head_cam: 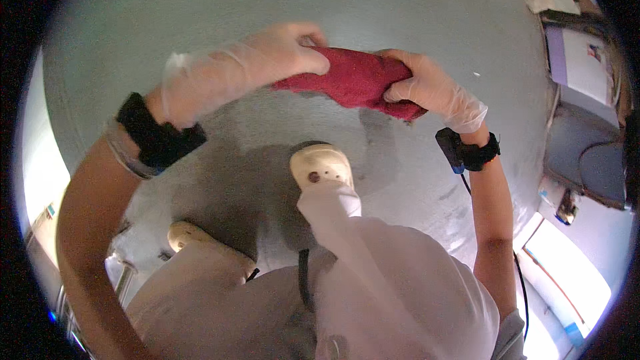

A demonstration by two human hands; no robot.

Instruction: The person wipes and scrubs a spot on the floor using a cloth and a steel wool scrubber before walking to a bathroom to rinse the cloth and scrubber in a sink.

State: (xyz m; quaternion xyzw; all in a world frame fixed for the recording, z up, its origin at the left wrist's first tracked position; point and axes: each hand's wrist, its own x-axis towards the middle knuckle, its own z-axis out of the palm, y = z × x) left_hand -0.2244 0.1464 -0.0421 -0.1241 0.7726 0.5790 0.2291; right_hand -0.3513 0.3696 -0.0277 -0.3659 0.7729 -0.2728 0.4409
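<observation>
A dark red cloth is stretched between my two hands, bunched and folded, above the grey floor. On its left end my left hand, in a thin clear glove, grips with the thumb on the near side. My right hand, gloved the same way, pinches the cloth's right end, and a folded corner hangs below the fingers. Black straps circle both wrists; the right one carries a small box with a cable. Fingers behind the cloth are partly hidden.
Below the cloth lies the grey floor. My cream clogs stand on it. Along the right edge are a white and purple box, a grey rounded object and a bright white panel. A metal frame shows at lower left.
</observation>
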